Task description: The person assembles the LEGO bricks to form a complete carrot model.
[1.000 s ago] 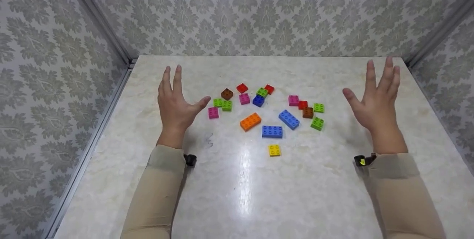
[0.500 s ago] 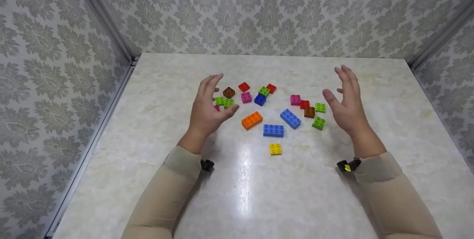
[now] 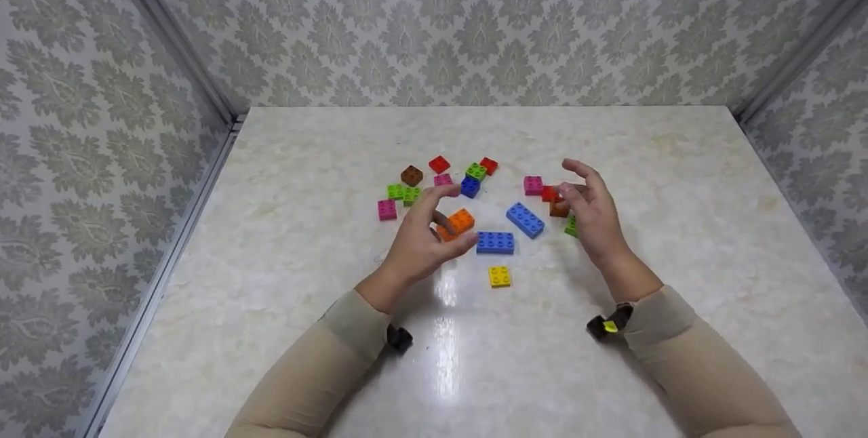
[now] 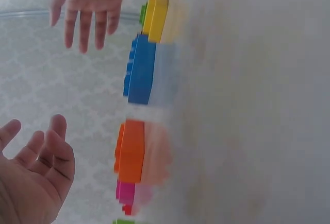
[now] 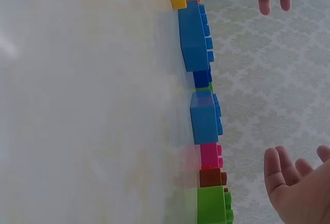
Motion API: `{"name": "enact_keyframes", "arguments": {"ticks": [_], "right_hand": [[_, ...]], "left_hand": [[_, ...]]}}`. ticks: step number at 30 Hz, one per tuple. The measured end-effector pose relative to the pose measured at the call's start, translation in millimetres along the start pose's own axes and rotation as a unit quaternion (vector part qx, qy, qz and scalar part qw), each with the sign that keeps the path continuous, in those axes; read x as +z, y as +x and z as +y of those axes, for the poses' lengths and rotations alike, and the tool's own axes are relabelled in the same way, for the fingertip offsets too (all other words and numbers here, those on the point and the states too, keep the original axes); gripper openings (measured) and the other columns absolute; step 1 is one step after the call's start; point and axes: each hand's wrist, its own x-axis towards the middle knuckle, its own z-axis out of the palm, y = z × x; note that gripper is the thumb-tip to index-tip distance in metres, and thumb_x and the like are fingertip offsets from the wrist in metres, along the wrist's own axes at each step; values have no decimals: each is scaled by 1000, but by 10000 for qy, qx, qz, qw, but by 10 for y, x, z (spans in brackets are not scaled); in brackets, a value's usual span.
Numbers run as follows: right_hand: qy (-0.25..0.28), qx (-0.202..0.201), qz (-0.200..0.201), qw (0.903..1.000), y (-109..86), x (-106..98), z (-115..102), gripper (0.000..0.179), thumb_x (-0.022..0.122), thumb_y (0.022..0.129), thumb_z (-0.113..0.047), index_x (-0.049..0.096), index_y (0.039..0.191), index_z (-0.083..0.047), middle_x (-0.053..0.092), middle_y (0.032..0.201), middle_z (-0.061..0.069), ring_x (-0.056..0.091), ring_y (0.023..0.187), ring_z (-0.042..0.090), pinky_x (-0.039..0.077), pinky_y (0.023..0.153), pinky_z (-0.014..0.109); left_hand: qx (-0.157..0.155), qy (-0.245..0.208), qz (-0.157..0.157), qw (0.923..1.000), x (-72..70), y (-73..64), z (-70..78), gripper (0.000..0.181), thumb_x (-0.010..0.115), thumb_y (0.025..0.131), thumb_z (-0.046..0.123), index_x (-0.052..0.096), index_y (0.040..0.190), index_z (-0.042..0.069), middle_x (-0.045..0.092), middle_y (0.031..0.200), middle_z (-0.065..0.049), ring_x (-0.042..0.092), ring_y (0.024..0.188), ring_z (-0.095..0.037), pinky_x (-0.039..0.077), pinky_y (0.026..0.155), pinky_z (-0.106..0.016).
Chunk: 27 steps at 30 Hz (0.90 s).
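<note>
My left hand [image 3: 427, 238] hovers over the orange brick [image 3: 462, 220], fingers loosely bent and thumb apart, holding nothing. The left wrist view shows it raised above the orange brick [image 4: 132, 152]. To the right, my right hand [image 3: 592, 221] hangs over the brown brick [image 3: 559, 208] and partly hides a green brick [image 3: 571, 226]; its fingers are relaxed with nothing between them. Between the hands lie two light blue bricks, one straight [image 3: 496, 243] and one slanted [image 3: 525, 220]. Nearest the front sits a yellow brick [image 3: 500, 276].
Farther back lie a dark blue brick [image 3: 470, 187], a green brick [image 3: 476, 171] and red bricks [image 3: 439, 164]. A pink brick [image 3: 387, 209] and several others are at the left. Patterned walls [image 3: 434, 31] border the pale table [image 3: 542, 370].
Both hands have come inward from the sides and lower over the bricks, and their spread fingers have bent. The bricks have stayed in place.
</note>
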Motion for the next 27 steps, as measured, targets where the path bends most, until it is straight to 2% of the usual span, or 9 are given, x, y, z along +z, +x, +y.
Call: {"name": "enact_keyframes", "arguments": {"ticks": [4, 10, 14, 17, 19, 23, 27], "right_hand": [[131, -50, -112, 9998, -13, 42, 56, 55, 55, 119, -22, 41, 172, -13, 45, 172, 6, 62, 128, 38, 58, 107, 30], [30, -138, -359, 9993, -43, 77, 124, 56, 63, 117, -19, 46, 168, -6, 46, 172, 16, 69, 122, 25, 58, 97, 24], [-162, -64, -459, 9988, -49, 80, 135, 57, 66, 116, -25, 49, 167, -9, 52, 166, 19, 69, 115, 20, 56, 95, 19], [-269, 43, -542, 9982, -64, 91, 146, 55, 66, 115, -22, 51, 167, -10, 57, 157, 23, 68, 111, 19, 55, 93, 17], [-372, 65, -637, 9973, -76, 111, 156, 54, 66, 114, -18, 52, 166, -11, 59, 156, 22, 69, 109, 17, 55, 90, 17], [-619, -19, -882, 9942, -91, 160, 172, 53, 69, 112, -13, 56, 163, -10, 62, 157, 19, 70, 102, 13, 55, 82, 18], [-743, -42, -989, 9923, -103, 179, 186, 53, 75, 109, -11, 60, 159, -6, 69, 139, 24, 67, 87, 12, 55, 73, 19]], "left_hand": [[-115, -209, -173, 9996, 57, -37, -16, 80, 92, 94, 33, 52, 164, 31, 55, 166, 4, 66, 104, -22, 61, 86, -28], [-392, -399, -339, 9979, 98, -49, -70, 81, 94, 94, 39, 53, 163, 29, 57, 163, -9, 64, 90, -23, 61, 80, -26], [-464, -428, -524, 9966, 139, -42, -87, 79, 95, 93, 41, 57, 159, 22, 61, 159, -12, 63, 82, -21, 58, 75, -26], [-516, -405, -745, 9951, 179, -43, -99, 73, 96, 92, 41, 62, 151, 14, 66, 150, -12, 62, 81, -18, 55, 75, -25], [-602, -434, -899, 9932, 199, -54, -100, 68, 97, 92, 41, 66, 145, 12, 68, 144, -11, 62, 80, -17, 54, 75, -25], [-780, -387, -1112, 9900, 210, -80, -86, 59, 100, 88, 39, 73, 134, 14, 70, 136, -4, 63, 77, -16, 55, 76, -25], [-874, -322, -1302, 9871, 224, -84, -90, 57, 102, 86, 36, 74, 131, 15, 72, 137, -1, 65, 73, -16, 57, 72, -26]]}}
